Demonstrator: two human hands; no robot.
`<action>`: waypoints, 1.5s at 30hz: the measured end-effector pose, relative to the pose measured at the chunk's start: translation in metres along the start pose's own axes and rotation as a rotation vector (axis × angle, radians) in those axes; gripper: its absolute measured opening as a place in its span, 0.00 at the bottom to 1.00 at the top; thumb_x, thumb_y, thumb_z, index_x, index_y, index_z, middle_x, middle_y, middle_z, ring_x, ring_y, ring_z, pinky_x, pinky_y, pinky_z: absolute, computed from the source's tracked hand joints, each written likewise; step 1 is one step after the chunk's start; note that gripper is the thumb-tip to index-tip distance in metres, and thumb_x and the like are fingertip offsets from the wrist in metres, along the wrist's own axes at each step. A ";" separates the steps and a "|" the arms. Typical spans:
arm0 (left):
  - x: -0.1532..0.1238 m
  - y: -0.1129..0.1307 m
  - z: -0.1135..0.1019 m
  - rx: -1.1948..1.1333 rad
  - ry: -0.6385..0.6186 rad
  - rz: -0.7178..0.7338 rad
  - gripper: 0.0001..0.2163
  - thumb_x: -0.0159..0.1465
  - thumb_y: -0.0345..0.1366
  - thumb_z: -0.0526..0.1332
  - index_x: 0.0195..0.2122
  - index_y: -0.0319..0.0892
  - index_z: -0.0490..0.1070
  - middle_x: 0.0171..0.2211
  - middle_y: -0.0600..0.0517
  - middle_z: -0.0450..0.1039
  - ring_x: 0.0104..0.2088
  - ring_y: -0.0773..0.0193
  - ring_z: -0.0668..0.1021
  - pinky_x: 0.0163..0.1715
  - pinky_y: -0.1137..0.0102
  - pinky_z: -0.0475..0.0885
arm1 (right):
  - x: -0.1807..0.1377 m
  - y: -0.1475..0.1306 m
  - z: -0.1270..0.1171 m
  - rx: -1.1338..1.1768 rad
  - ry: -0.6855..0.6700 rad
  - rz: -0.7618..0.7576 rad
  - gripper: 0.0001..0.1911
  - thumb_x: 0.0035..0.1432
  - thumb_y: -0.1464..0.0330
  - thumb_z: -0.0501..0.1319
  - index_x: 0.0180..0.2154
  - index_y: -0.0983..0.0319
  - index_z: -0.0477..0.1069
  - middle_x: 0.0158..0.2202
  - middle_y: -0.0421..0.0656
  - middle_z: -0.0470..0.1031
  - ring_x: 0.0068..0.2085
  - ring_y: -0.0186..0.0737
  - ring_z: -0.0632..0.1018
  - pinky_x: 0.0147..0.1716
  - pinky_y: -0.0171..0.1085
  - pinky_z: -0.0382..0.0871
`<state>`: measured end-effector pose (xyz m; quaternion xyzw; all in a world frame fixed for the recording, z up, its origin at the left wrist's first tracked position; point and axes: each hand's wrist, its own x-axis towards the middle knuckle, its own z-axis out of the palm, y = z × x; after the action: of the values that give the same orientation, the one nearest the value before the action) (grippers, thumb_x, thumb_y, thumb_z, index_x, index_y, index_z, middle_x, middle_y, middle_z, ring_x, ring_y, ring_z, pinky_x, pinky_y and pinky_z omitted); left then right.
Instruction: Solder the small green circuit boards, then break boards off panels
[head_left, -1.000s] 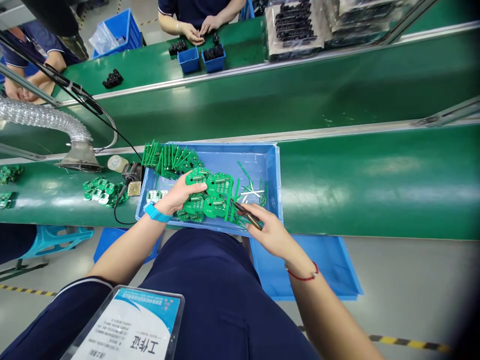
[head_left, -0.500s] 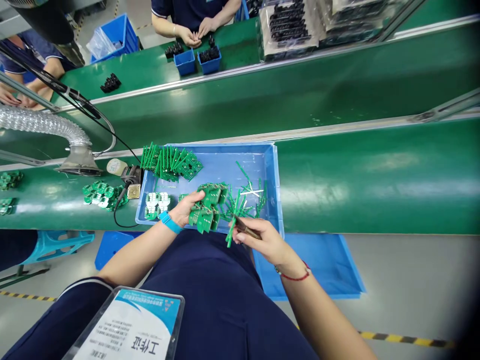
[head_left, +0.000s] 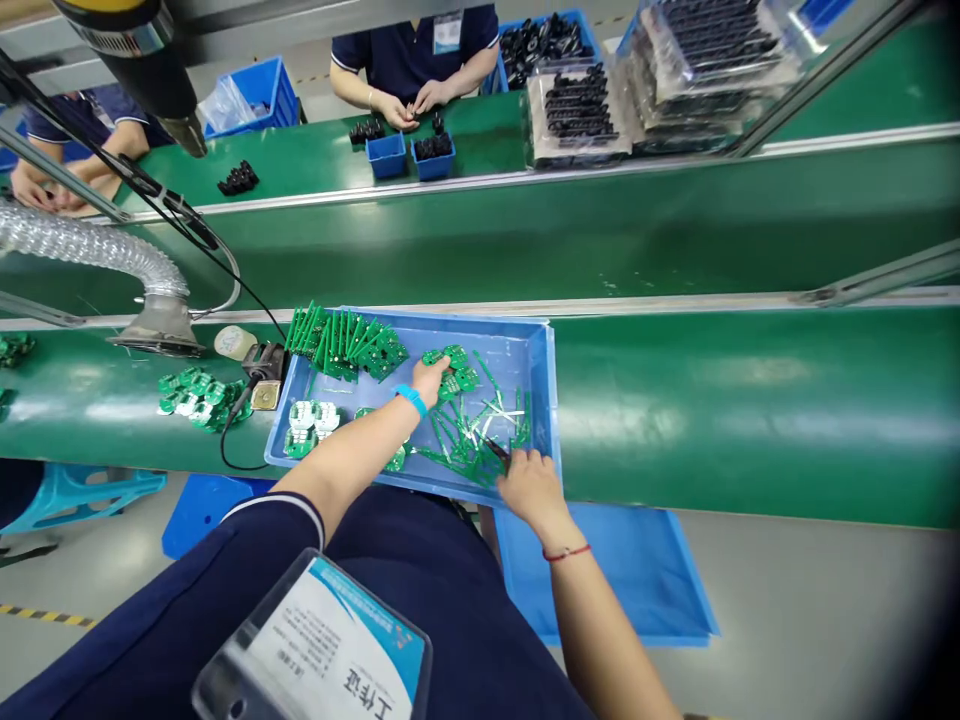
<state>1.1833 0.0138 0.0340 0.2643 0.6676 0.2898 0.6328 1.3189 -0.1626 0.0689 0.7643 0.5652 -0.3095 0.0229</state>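
A shallow blue tray [head_left: 529, 345] lies on the green bench in front of me. My left hand [head_left: 430, 380], with a blue wristband, reaches into the tray's middle and rests on a cluster of green circuit boards [head_left: 456, 368], fingers closed around them. My right hand [head_left: 529, 482] sits at the tray's near right edge, pinching a dark slim tool [head_left: 496, 450] whose tip lies among loose green board strips [head_left: 465, 445]. A row of green boards [head_left: 345, 340] stands on edge at the tray's far left. Two pale boards [head_left: 311, 418] lie flat at its near left.
A silver fume hose with its hood [head_left: 154, 320] and a cabled tool [head_left: 259, 365] sit left of the tray, beside loose green boards [head_left: 196, 395]. Another blue tray [head_left: 630, 570] lies below the bench. Across the green conveyor, another person's hands [head_left: 412, 105] work over small blue bins [head_left: 409, 152].
My left hand has carried the bunch of boards from the tray's near edge up to its middle. My right hand moved down to the strips at the near right corner. The view tilted.
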 end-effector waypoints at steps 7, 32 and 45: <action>0.017 0.003 0.027 0.247 0.119 0.056 0.16 0.66 0.41 0.59 0.53 0.39 0.67 0.51 0.46 0.70 0.47 0.58 0.75 0.46 0.58 0.74 | -0.023 0.018 0.016 0.119 -0.010 -0.001 0.22 0.53 0.72 0.54 0.51 0.66 0.68 0.48 0.50 0.73 0.49 0.45 0.74 0.52 0.40 0.66; -0.014 0.038 -0.100 1.102 0.136 0.515 0.14 0.60 0.28 0.59 0.48 0.35 0.65 0.43 0.36 0.74 0.49 0.45 0.75 0.51 0.55 0.65 | -0.027 -0.011 0.025 0.537 -0.005 -0.197 0.25 0.45 0.70 0.54 0.48 0.62 0.70 0.47 0.49 0.73 0.52 0.50 0.71 0.56 0.51 0.62; -0.111 0.096 -0.126 0.313 -0.366 0.291 0.17 0.52 0.48 0.67 0.33 0.39 0.72 0.33 0.48 0.79 0.33 0.61 0.80 0.35 0.67 0.76 | -0.035 -0.057 -0.017 0.778 0.137 -0.334 0.25 0.48 0.72 0.52 0.50 0.61 0.66 0.47 0.48 0.72 0.50 0.45 0.73 0.54 0.48 0.64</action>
<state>1.0630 -0.0061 0.1838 0.4999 0.5337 0.2186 0.6461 1.2705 -0.1654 0.1179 0.6328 0.5226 -0.4477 -0.3551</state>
